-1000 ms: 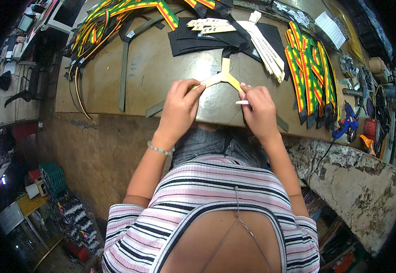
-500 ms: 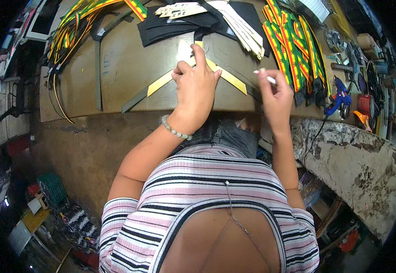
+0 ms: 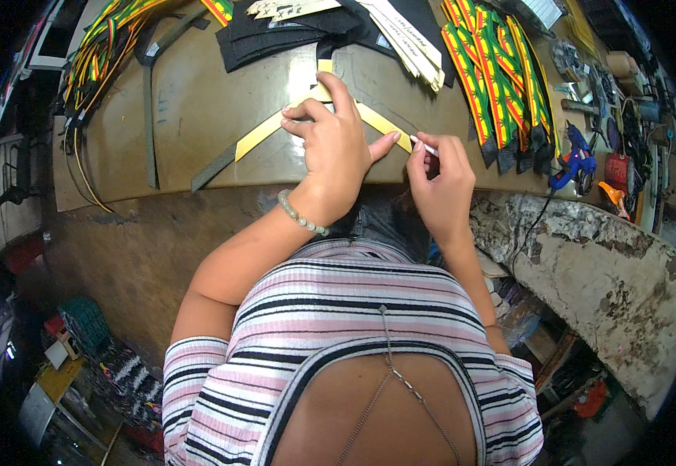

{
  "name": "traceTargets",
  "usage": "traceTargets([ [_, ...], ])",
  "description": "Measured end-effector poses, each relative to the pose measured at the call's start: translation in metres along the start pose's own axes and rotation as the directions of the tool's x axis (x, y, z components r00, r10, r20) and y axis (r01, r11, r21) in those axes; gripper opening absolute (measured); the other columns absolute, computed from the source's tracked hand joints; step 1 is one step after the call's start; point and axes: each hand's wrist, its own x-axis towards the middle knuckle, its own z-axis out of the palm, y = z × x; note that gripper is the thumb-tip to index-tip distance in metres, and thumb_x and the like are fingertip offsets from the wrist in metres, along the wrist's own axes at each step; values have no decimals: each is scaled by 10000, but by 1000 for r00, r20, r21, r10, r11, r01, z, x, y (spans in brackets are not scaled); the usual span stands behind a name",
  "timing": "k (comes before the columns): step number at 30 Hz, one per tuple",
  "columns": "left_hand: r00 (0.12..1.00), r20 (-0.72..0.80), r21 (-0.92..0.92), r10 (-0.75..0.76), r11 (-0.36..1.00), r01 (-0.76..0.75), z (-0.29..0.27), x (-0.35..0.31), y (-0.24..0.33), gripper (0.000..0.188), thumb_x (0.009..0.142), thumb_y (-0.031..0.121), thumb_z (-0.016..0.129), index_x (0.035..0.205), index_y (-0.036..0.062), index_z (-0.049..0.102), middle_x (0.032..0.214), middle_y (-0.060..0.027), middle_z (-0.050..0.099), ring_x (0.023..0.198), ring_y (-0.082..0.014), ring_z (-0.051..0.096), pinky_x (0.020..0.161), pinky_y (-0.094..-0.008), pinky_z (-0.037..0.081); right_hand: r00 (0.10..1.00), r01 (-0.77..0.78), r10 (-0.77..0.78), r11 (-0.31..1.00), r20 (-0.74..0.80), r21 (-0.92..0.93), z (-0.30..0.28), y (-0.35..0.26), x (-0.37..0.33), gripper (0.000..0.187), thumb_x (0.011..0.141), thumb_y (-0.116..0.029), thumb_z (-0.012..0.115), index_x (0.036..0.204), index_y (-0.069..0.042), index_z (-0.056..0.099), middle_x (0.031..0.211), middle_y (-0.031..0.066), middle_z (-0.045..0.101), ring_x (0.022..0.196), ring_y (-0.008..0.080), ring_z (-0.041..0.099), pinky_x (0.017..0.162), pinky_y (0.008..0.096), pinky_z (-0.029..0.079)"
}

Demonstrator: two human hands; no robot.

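head view, looking down over a striped top at a worn brown workbench (image 3: 198, 116).

— where are the hands?
— both are up at the near edge of the bench. the left hand (image 3: 336, 147) lies palm down with its fingers spread flat, pressing on a yellow y-shaped template (image 3: 268, 133). the right hand (image 3: 440, 180) is just beside it, curled closed around a thin white marking pen (image 3: 425, 146), pinched between thumb and fingers, its tip at the template's right arm.

— and the template itself?
— it lies flat on a sheet of olive-brown material (image 3: 221, 85) on the bench, in front of the person's chest. its left arm runs down and to the left into a dark strap end; its right arm is partly hidden under the left hand.

— what else is around?
— a pile of black fabric pieces (image 3: 291, 35) sits beyond the template. green, yellow and red striped straps (image 3: 493, 78) lie to the right, with more at the far left. a blue glue gun (image 3: 575, 159) and small tools rest near the right edge. a beaded bracelet (image 3: 301, 217) circles the left wrist.
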Motion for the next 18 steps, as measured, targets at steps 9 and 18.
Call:
traceTargets([
  [9, 1000, 26, -13, -6, 1000, 6, -3, 5, 2, 1120, 754, 829, 545, 1215, -192, 573, 1352, -270, 436, 839, -482, 603, 732, -587, 573, 962, 264, -238, 933, 132, -243, -11, -4, 5, 104, 896, -29, 662, 988, 20, 659, 861, 159, 610, 708, 290, 620, 634, 394, 480],
  [18, 999, 33, -29, 1, 1000, 0, -7, 6, 0, 1118, 715, 833, 583, 1259, -144, 578, 1404, -283, 429, 841, -511, 627, 716, -578, 580, 975, 223, -223, 971, 10, -85, -13, -19, 56, 149, 905, -36, 662, 1038, 1, 718, 880, 171, 649, 771, 318, 652, 691, 380, 519],
])
